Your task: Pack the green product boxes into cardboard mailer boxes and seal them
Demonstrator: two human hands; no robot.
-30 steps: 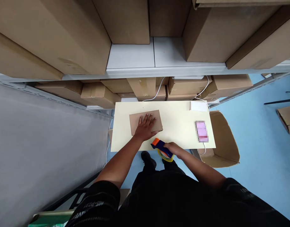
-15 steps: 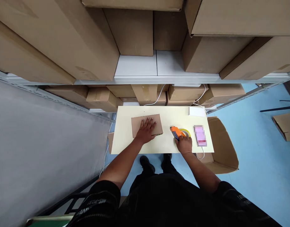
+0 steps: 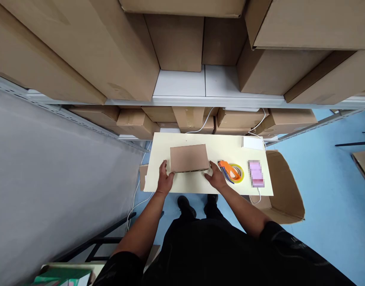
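Note:
A small brown cardboard box [image 3: 189, 158] lies on the cream tabletop [image 3: 158, 141]. At its left end is my left hand [image 3: 165, 178], thumb and fingers apart, close by the box's corner. On the other side my right hand [image 3: 216, 177] is spread in the same way near the right end of the box. Whether either hand touches the cardboard is hard to tell. An orange tape dispenser [image 3: 230, 170] with a yellow-edged roll of tape [image 3: 241, 173] lies just right of my right hand, held by neither hand.
A blurred-out pink object [image 3: 256, 174] with a white cable and a white box [image 3: 252, 142] are on the table's right side. An open carton [image 3: 285, 190] stands beside the table. Shelves of cardboard boxes [image 3: 173, 43] rise behind, and a grey wall [image 3: 63, 171] is at left.
My right hand has let go of the tape dispenser and moved left to the box. My left hand has come off the box top to its left end.

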